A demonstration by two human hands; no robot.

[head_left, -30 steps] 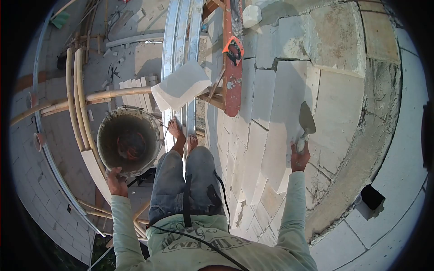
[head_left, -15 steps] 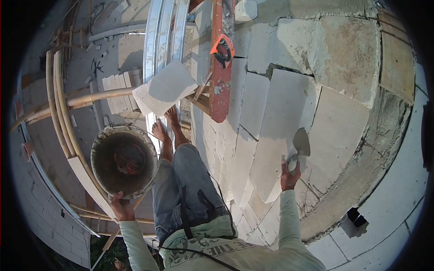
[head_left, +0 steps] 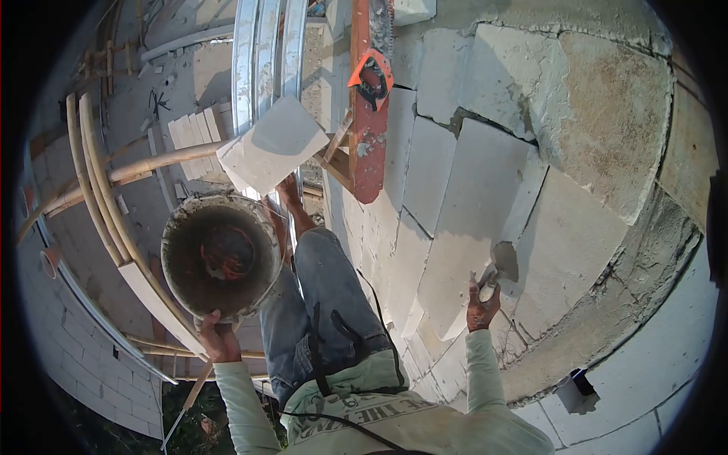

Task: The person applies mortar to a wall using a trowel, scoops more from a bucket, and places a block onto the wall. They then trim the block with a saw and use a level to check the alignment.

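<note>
Beside blockwork (head_left: 485,182), right grip (head_left: 483,305) clamps trowel (head_left: 501,268), blade (head_left: 506,258) ahead; left grip (head_left: 220,341) clamps bucket rim (head_left: 167,265).

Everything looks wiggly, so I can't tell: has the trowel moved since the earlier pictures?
Yes. The trowel has moved farther from the dark gap in the wall, toward the bottom of the picture.

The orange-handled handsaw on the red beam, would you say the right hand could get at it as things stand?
Probably not: the right hand holds a grey metal trowel and the handsaw lies farther forward.
</note>
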